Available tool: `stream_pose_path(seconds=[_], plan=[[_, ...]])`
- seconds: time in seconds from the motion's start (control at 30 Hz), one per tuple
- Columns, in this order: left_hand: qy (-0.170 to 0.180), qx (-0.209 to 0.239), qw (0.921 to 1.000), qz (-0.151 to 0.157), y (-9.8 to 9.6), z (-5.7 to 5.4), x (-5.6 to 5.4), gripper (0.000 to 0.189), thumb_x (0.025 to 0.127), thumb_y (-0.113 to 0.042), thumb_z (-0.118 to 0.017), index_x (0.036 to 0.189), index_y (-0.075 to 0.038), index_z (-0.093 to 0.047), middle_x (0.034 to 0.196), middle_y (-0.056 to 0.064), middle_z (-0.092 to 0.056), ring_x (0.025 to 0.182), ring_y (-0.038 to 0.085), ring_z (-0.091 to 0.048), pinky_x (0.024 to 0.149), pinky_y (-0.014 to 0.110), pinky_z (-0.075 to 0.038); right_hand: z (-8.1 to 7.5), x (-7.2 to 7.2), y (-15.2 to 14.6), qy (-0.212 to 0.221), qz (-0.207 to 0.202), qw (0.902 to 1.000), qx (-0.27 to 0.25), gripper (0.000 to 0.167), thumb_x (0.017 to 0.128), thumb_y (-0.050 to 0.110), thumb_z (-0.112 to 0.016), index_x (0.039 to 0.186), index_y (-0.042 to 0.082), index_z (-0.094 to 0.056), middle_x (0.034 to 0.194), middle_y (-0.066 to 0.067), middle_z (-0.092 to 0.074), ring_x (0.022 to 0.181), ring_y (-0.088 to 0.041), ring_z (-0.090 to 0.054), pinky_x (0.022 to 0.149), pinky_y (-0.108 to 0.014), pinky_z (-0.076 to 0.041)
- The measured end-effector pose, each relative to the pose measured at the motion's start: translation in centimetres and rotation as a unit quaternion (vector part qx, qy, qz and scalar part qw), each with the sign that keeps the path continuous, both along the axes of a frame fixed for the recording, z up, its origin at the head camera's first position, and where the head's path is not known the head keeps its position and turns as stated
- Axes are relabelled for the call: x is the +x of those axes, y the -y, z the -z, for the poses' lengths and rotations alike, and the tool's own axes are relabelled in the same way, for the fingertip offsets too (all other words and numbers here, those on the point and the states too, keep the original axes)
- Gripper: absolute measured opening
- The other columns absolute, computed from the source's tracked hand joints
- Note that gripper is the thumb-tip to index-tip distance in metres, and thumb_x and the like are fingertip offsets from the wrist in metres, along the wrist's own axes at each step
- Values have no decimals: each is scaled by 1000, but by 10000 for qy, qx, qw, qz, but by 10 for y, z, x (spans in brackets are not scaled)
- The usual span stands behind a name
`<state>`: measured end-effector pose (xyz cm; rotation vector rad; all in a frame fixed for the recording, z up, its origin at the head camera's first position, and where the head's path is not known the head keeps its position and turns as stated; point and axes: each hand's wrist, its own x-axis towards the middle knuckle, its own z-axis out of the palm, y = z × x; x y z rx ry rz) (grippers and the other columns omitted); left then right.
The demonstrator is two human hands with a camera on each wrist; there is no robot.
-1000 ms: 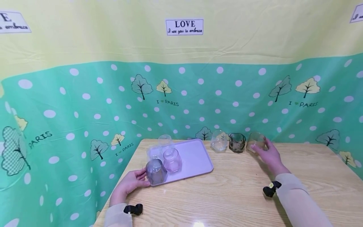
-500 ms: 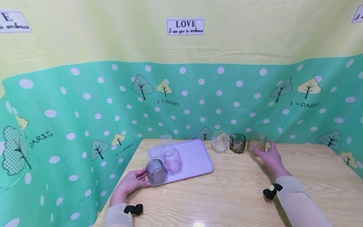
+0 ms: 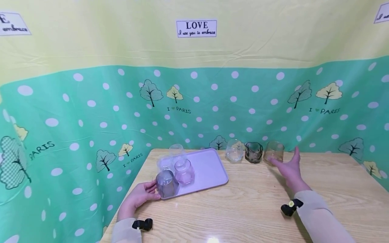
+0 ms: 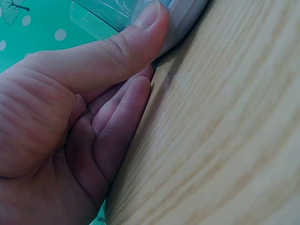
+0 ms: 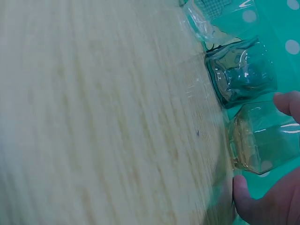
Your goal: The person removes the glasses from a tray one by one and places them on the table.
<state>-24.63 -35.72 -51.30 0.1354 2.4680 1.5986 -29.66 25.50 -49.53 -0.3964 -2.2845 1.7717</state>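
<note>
My left hand (image 3: 138,197) grips the near-left corner of the lilac tray (image 3: 209,168). In the left wrist view the thumb lies over the tray's pale rim (image 4: 185,21), fingers curled below. Beside those fingers, a smoky grey glass (image 3: 167,185) stands on the tray, its rounded end up. Right behind it is a pinkish glass (image 3: 184,172). My right hand (image 3: 291,170) is spread beside an amber glass (image 3: 274,152) at the table's back edge. The thumb overlaps the glass's front; the other fingers stand apart from its right side.
Left of the amber glass stand a dark faceted tumbler (image 3: 253,153) and a clear glass (image 3: 234,152). Two clear glasses, one a faceted clear glass (image 3: 177,151), are at the tray's back left. A green dotted curtain (image 3: 194,101) hangs close behind the wooden table (image 3: 243,209).
My right hand's fingers have come off the amber glass's right side and opened outward to the right. My left hand, the tray and the glasses stay put.
</note>
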Motion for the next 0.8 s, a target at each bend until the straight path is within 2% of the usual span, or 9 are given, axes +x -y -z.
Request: stream_pose_path(seconds=[0.17, 0.4, 0.63, 0.8], plan=[[-14, -76, 10000, -5, 0, 0, 1, 87, 83, -1, -90, 153, 18, -40, 158, 33, -43, 144, 47, -49, 114, 43, -50, 0, 3, 1, -34, 14, 10000, -15, 134, 94, 33, -85, 165, 36, 29, 175, -14, 26, 159, -55, 7, 127, -72, -11], [-12, -4, 10000, 86, 1, 0, 1, 87, 84, -1, -89, 153, 19, -39, 158, 34, -41, 144, 48, -47, 113, 41, -50, -3, 10, 3, -69, 164, 9998, 128, 126, 96, 35, -83, 170, 32, 18, 178, -18, 10, 158, -56, -10, 121, -75, -29], [18, 31, 10000, 81, 1, 1, 0, 87, 84, 1, -89, 153, 19, -38, 159, 34, -40, 145, 49, -47, 112, 39, -52, -10, 21, 7, -111, 247, 9996, 44, 118, 97, 34, -81, 172, 30, 10, 179, -12, 9, 160, -51, -10, 121, -75, -28], [5, -57, 10000, -14, 0, 0, 0, 87, 83, 0, -89, 152, 19, -40, 158, 34, -42, 144, 48, -48, 113, 42, -51, -13, 27, 18, -296, 204, 9994, -16, 110, 99, 37, -78, 174, 28, 2, 180, -11, 2, 161, -46, -11, 122, -72, -31]])
